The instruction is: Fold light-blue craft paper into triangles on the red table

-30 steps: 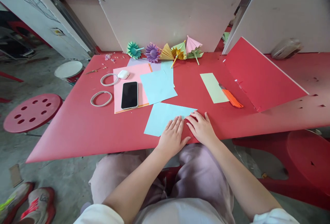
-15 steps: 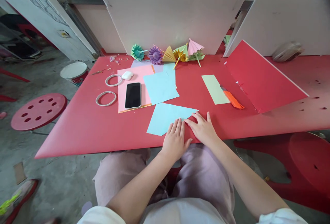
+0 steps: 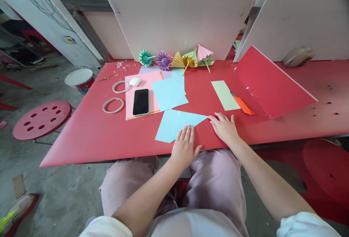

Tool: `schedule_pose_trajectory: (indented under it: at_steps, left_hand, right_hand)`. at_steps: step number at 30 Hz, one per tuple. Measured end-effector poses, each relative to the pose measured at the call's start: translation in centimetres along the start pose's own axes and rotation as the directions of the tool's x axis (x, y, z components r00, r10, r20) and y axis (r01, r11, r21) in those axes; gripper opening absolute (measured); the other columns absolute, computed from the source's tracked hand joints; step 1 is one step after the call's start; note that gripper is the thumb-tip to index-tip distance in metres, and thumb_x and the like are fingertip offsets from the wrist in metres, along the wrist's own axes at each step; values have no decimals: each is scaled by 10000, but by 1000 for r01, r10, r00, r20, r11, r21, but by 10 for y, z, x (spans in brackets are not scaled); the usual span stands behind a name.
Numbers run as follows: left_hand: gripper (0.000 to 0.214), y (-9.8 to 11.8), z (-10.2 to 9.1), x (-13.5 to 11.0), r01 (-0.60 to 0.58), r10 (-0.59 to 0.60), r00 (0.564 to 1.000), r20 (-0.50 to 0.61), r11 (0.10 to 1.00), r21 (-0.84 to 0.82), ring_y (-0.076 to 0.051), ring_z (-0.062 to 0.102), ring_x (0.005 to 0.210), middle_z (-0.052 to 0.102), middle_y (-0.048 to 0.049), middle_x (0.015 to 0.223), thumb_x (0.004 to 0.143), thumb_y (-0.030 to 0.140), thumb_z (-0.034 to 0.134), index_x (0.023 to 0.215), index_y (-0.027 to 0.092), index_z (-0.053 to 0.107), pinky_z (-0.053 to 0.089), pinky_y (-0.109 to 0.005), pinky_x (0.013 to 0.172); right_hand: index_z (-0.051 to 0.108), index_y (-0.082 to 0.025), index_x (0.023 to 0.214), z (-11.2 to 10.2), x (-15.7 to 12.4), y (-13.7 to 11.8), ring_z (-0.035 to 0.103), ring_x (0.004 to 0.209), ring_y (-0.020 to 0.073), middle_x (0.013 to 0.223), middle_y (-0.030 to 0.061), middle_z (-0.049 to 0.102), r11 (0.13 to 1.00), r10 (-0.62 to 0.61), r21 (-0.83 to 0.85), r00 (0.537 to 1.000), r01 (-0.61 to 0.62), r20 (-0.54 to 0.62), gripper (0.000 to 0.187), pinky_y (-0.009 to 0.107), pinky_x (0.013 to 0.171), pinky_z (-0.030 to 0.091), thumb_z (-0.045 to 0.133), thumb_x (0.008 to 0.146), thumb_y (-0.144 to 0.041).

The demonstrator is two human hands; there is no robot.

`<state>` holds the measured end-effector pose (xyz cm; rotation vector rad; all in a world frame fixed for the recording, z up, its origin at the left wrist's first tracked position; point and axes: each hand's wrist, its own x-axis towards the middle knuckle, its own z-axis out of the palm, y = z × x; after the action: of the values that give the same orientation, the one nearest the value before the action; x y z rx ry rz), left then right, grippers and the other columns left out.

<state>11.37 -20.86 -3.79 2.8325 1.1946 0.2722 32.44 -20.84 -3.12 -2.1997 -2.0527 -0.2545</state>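
Observation:
A folded sheet of light blue paper (image 3: pixel 173 125) lies in front of me on the red table (image 3: pixel 109 146). My left hand (image 3: pixel 185 146) rests flat on its near edge, fingers together and thumb out to the side. At the paper's right-hand point is my right hand (image 3: pixel 225 128), palm down with fingers outstretched and holding nothing. Its fingertips are beside that point; whether they touch it I cannot tell. Another light blue sheet (image 3: pixel 170 92) lies just beyond the folded one.
Left stand a phone (image 3: pixel 141 102), an earbud case (image 3: pixel 135 81), tape rolls (image 3: pixel 113 105) and pink paper (image 3: pixel 129 109). Rightward are a pale green strip (image 3: pixel 224 95), an orange utility knife (image 3: pixel 244 106) and a red folded board (image 3: pixel 275 82). Folded paper umbrellas (image 3: pixel 188 60) line the wall.
My right hand has slid right along the paper's edge to its pointed end, away from my left hand. My left hand stays on the paper. The view has shifted slightly.

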Motion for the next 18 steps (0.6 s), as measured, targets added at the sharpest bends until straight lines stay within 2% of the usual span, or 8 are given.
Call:
schedule_pose_trajectory:
  at_steps: [5, 7, 10, 13, 15, 18]
  left_hand:
    - [671, 0, 0, -2, -3, 3, 1000, -9, 1000, 10, -278, 209, 1337, 279, -180, 1430, 888, 504, 281, 1364, 31, 279, 220, -424, 1070]
    - [654, 1, -5, 0, 2, -2, 1000, -14, 1000, 19, -290, 218, 1332, 286, -190, 1424, 884, 494, 303, 1348, 33, 308, 235, -432, 1059]
    - [605, 5, -15, 13, -11, 12, 999, -40, 1000, 22, -304, 229, 1324, 310, -192, 1412, 882, 471, 331, 1312, 47, 369, 248, -438, 1043]
    - [527, 13, -21, 34, -36, 36, 997, -71, 999, 0, -286, 314, 1272, 379, -176, 1369, 886, 408, 353, 1278, 61, 408, 286, -408, 1010]
    - [475, 17, -20, 46, -36, 36, 997, -68, 999, -6, -271, 404, 1183, 451, -173, 1294, 878, 343, 380, 1255, 57, 424, 352, -382, 934]
    - [400, 20, -13, 55, -11, 11, 999, -53, 1000, -2, -253, 497, 994, 550, -154, 1087, 873, 271, 380, 1203, 59, 459, 407, -370, 792]
  right_hand:
    - [570, -257, 1107, -4, 10, 20, 526, 1071, 299, 1198, 117, 564, 996, 92, 13, 996, -92, 6, 296, 707, 892, 252, 371, 889, -265]
    - [591, -236, 1074, -9, 13, 24, 534, 1061, 287, 1180, 108, 578, 992, 116, 59, 993, -115, -26, 292, 672, 914, 272, 373, 880, -254]
    - [576, -203, 1122, -16, 12, 16, 514, 1094, 230, 1169, 86, 588, 982, 31, 188, 994, -11, -106, 350, 501, 968, 354, 364, 848, -157]
    - [580, -201, 1140, -16, 6, -5, 504, 1092, 180, 1169, 55, 591, 947, -132, 281, 987, 153, -92, 436, 346, 918, 440, 350, 795, -65]
    - [616, -178, 1086, -11, 3, -17, 509, 1081, 190, 1143, 74, 600, 945, -154, 277, 984, 172, -86, 398, 335, 892, 462, 355, 803, -76]
    - [616, -153, 1083, 0, 1, -24, 490, 1128, 204, 1144, 95, 598, 949, -162, 256, 980, 187, -114, 368, 371, 951, 426, 354, 831, -100]
